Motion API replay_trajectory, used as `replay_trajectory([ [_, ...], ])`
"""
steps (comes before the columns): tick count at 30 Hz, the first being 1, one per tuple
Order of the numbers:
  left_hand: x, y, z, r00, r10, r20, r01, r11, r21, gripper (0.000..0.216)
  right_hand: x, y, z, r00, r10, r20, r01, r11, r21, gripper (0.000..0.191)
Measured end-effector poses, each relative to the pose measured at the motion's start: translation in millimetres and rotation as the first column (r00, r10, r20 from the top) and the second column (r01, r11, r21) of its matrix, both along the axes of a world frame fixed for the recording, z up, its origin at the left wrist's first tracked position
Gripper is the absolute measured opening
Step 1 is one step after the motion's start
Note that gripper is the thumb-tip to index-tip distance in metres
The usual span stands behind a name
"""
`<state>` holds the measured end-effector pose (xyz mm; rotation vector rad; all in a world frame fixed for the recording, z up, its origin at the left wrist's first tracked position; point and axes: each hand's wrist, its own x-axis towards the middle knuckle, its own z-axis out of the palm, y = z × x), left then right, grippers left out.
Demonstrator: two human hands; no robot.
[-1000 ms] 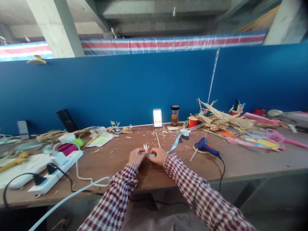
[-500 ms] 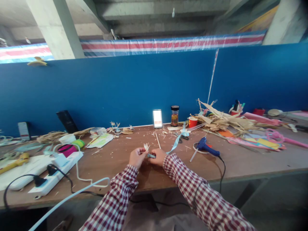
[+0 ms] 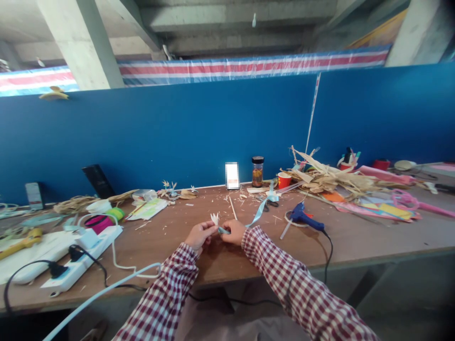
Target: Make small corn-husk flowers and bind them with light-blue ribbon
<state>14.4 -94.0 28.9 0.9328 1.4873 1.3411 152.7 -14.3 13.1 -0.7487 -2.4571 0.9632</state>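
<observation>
Over the near middle of the table, my left hand [image 3: 201, 235] pinches a small pale flower [image 3: 214, 218] that looks made of dried husk, its pointed petals upward. Close beside it, my right hand [image 3: 233, 232] is closed on a light blue ribbon [image 3: 259, 214]. A short stretch of the ribbon spans from the right fingers to the base of the flower; the rest trails behind the right hand to the back right. A thin pale stick [image 3: 232, 207] lies just beyond the right hand. My fingers hide the flower's lower part.
A blue hot glue gun [image 3: 304, 217] with a black cord lies to the right. Behind are a lidded jar [image 3: 258, 171], a red paper cup [image 3: 284, 180] and piled dried husks [image 3: 330, 177]. A white power strip [image 3: 83, 258] with cords occupies the left. Pale scraps litter the table.
My left hand has moved slightly left and turned, with the flower in its fingers. More ribbon now shows between the two hands. The right hand has barely moved.
</observation>
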Motion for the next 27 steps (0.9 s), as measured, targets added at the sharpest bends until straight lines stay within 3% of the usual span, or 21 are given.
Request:
replay_trajectory([
  [4,-3.0,0.1,-1.4,0.999,-0.036,-0.024,0.036,0.999,-0.004,0.046,0.9,0.7,0.4,1.000,0.004,0.009,-0.004,1.000,-0.004,0.011],
  [18,-3.8,1.0,2.2,0.973,0.071,-0.218,-0.066,0.997,0.031,0.023,2.9,-4.4,12.7,0.998,-0.013,-0.054,0.014,1.000,0.017,0.018],
  [27,-2.0,7.0,-4.4,0.973,0.095,-0.211,-0.092,0.995,0.027,0.025,1.2,-3.4,8.6,0.996,-0.032,-0.085,0.037,0.998,0.055,0.017],
])
